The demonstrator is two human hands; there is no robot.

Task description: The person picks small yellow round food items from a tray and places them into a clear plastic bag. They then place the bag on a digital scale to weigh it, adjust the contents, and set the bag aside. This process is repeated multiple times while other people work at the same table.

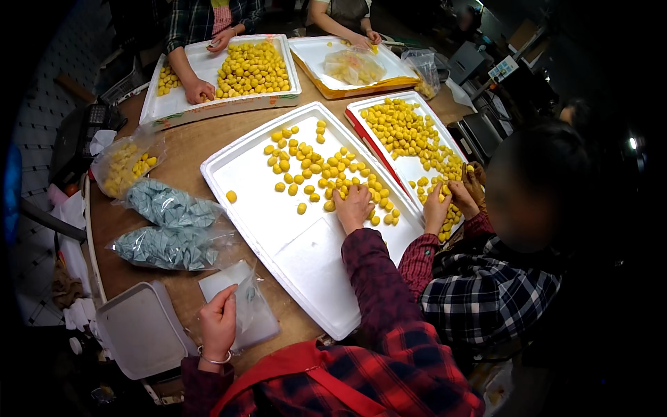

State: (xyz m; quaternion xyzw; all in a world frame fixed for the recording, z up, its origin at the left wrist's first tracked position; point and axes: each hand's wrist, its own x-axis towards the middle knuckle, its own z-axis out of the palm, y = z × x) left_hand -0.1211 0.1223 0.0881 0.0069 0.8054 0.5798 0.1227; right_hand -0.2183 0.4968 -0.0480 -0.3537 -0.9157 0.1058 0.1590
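My left hand (pixel 219 320), with a bangle at the wrist, pinches a small clear plastic bag (pixel 246 307) between thumb and fingers. Under that bag a stack of flat clear bags (pixel 266 326) lies on the brown table. My right hand (pixel 355 207) reaches into a white foam tray (pixel 307 271), its fingers bent down among yellow, rounded nuts that look like peeled chestnuts (pixel 312 167). Whether the fingers hold any is hidden beneath them. A single chestnut (pixel 231 196) sits apart near the tray's left wall.
Clear bags of blue-grey packets (pixel 169 250) and a bag of chestnuts (pixel 122 167) lie left, above a grey scale pan (pixel 143 333). At right, a co-worker's hands (pixel 437 208) work over a red-sided tray (pixel 367 138). Two people across the table handle other trays (pixel 208 107).
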